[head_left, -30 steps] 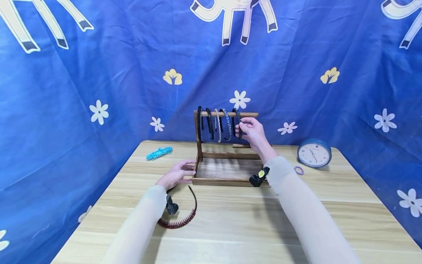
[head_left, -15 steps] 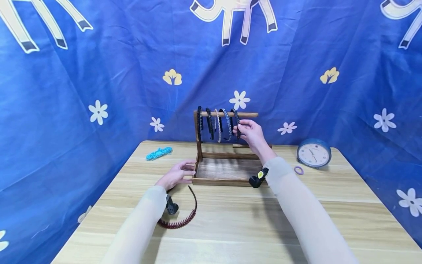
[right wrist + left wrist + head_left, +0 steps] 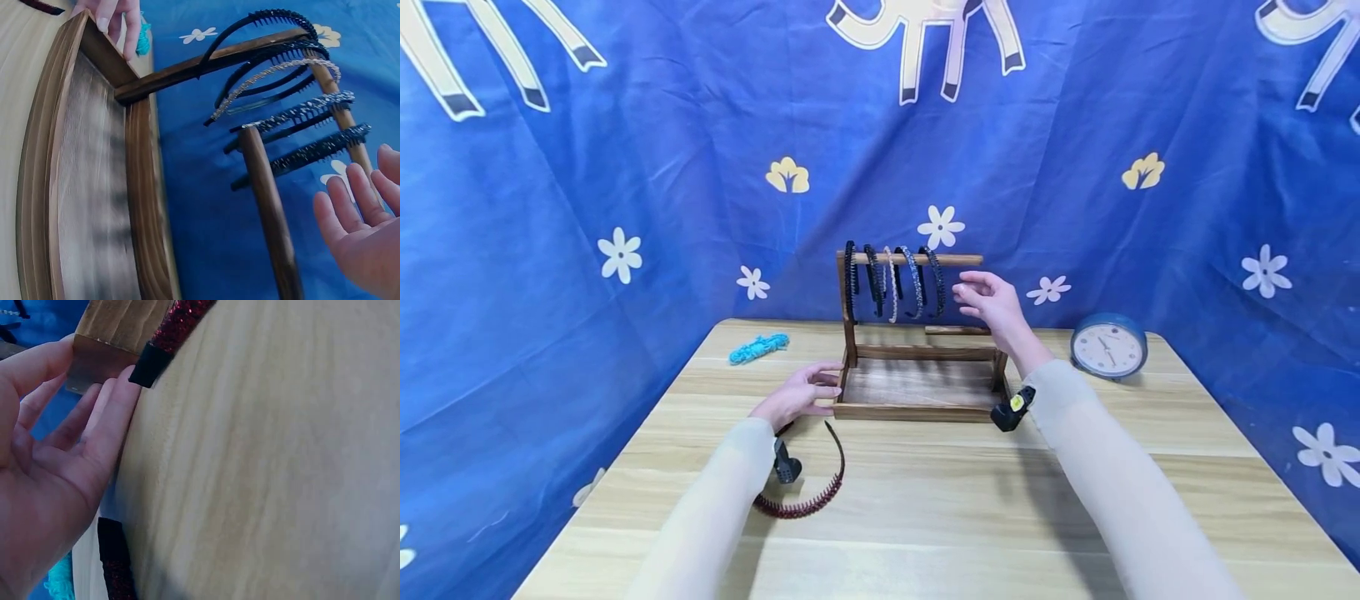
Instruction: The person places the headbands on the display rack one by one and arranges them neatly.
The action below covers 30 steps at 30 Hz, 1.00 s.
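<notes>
In the head view, my left hand (image 3: 797,395) lies at the left end of the wooden headband stand (image 3: 917,412), fingers extended. The left wrist view has its fingertips touching the stand's wooden corner (image 3: 119,328). My right hand (image 3: 996,308) is raised to the right of the hanging headbands, fingers loosely bent and holding nothing. Nearest to it on the upper rod hangs a dark glittery headband (image 3: 325,147), apart from the fingers. Left of that hang a blue-silver headband (image 3: 914,283), a pale braided headband (image 3: 892,287) and black toothed headbands (image 3: 851,279).
A dark red toothed headband (image 3: 805,507) lies on the table below my left hand, partly hidden by the wrist. A bright blue yarn bundle (image 3: 758,349) lies at the back left. A round blue clock (image 3: 1108,347) stands at the right. A lower rod (image 3: 269,206) juts out above the tray.
The dark glittery headband has slid slightly left along the rod. My right hand has let it go and drawn away to the right. My left hand has stayed at the stand.
</notes>
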{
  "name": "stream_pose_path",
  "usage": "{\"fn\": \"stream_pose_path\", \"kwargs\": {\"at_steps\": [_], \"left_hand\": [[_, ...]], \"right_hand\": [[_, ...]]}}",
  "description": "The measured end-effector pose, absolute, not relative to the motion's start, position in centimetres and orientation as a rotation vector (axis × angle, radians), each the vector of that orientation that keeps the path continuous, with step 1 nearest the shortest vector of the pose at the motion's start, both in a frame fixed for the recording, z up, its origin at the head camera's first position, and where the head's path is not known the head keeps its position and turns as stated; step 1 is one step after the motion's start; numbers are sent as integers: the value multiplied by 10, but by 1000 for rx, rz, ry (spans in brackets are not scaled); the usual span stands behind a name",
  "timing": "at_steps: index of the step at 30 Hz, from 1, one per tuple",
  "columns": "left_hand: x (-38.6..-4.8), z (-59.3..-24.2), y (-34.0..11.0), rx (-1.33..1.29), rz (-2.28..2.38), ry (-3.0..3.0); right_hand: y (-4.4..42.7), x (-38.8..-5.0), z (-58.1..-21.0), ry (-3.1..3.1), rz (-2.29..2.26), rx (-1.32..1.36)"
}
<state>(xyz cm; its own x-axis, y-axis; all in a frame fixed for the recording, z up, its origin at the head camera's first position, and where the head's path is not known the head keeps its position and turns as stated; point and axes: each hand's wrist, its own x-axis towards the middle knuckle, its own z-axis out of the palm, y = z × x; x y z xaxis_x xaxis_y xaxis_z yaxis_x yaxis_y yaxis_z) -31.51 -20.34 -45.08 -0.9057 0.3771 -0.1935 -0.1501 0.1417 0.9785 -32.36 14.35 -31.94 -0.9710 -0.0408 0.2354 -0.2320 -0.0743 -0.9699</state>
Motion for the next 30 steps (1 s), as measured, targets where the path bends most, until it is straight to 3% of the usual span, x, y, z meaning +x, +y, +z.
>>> {"fn": "stream_pose_path", "kwargs": {"at_steps": [15,30], "left_hand": [[-313,-451,-211,212,1844,2090],[-304,-448,-241,366,2004,1893]], "right_hand": [[143,-277,-333,-2100,2196,578],[90,-246,-388,-2315,2230,758]]}}
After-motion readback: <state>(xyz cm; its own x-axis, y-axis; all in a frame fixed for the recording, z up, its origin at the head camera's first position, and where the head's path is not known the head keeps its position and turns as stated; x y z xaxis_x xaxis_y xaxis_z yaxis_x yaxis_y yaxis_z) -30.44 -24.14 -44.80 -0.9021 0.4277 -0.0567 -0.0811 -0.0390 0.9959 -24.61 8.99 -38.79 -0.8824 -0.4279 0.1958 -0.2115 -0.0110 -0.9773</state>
